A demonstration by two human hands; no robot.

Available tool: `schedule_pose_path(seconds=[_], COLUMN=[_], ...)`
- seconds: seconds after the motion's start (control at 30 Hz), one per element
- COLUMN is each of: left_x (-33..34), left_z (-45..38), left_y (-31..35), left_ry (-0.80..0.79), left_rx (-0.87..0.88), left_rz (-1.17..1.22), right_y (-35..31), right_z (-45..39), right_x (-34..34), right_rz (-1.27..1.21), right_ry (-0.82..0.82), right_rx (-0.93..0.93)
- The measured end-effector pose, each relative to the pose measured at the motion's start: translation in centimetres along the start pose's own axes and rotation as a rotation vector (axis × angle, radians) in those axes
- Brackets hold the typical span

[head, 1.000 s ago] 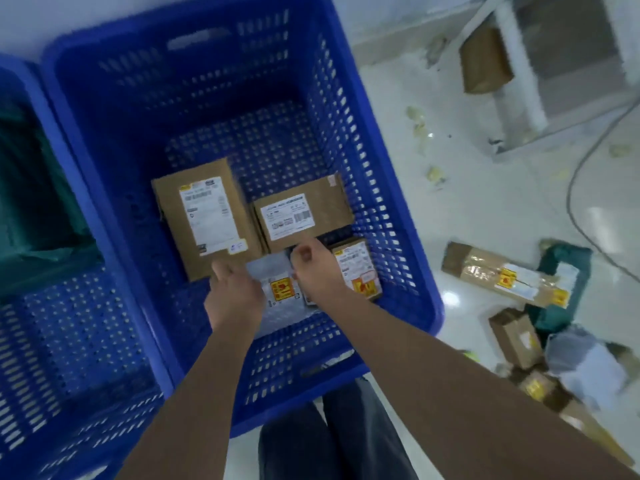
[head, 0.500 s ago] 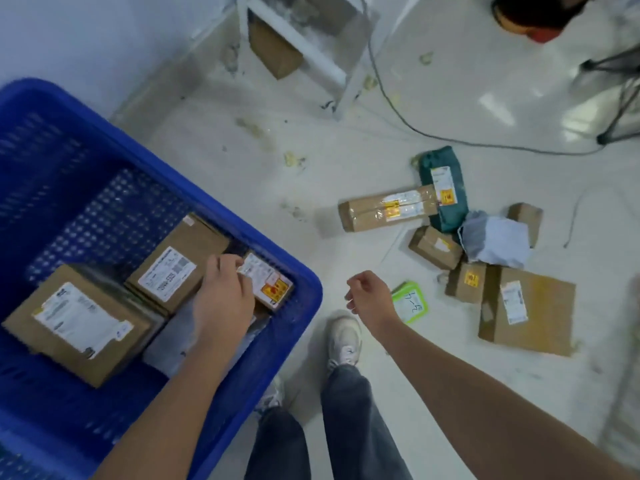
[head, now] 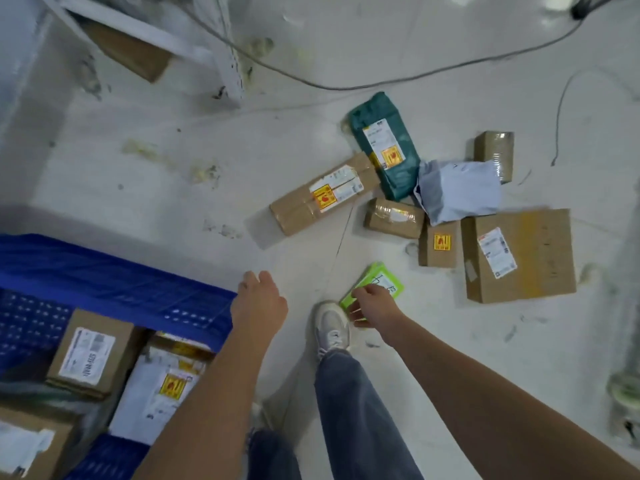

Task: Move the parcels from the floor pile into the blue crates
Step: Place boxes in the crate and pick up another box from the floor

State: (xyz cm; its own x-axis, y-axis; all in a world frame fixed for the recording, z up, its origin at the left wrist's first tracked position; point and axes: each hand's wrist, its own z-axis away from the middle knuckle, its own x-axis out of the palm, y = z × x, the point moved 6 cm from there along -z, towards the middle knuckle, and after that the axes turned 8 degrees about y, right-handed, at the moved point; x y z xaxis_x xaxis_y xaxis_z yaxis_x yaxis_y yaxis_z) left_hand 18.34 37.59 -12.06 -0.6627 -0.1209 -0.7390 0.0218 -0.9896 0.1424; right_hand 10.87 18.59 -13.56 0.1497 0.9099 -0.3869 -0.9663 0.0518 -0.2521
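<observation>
Hands (head: 259, 299) (head: 372, 304) outstretched (empty)

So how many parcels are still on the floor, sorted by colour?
Brown boxes: 5 (long, taped, stickered, large, far)
Dark green bag: 1
Grey bag: 1
Bright green parcel: 1
Total: 8

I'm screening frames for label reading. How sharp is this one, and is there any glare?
Head view: soft motion blur throughout; print on the large box's label and the crate's parcels is unreadable. Glare patches whiten the glossy floor along the top edge. Wide-angle bending curves the edges. The right hand is soft-edged over the green packet.
</observation>
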Motion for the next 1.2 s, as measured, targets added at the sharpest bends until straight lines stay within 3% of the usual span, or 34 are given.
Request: schedule_pose_path(seconds=[0.27,0.43,0.6,0.7,0.83,1.1,1.2], left_x=[-0.2,1.2,4.9,7.3,9.4,7.4,3.8], left_z=[-7.1,-14.2,-20.7,-22.7,-23.9,-21.6,-19.7], left_y=[3.3,2.2,0.5,0.4,0.8,-0.4,-1.2], left_ry=[-0.112,-0.187,-0.164,-0.213,-0.19,-0.013,0.113], left_rx=[-0.146,-0.472,-0.669,-0.679,-0.664,-0.68,-0.633], left_rz=[0.24,0.734,0.935,0.985,1.065,1.194,1.225], right_y=[-5.4,-10.5,-15.7,-17.6,-17.5,-16.2,-16.0], right_z=[-7.4,-14.7,-22.2,-25.5,-28.0,-26.8,-23.7], right_x=[-1.5,-1.9,-2.9,-3.0,-2.1,-3.7,-4.8], right_rz=[-0.071,0.115,0.173,0.302,0.23,-0.061,-0.129], right_ry=[0.001,0.134,0.217,0.163,0.046,0.176,0.124], right_rx=[0.014,-0.17,-0.306,-0.392,-0.321,-0.332,-0.309])
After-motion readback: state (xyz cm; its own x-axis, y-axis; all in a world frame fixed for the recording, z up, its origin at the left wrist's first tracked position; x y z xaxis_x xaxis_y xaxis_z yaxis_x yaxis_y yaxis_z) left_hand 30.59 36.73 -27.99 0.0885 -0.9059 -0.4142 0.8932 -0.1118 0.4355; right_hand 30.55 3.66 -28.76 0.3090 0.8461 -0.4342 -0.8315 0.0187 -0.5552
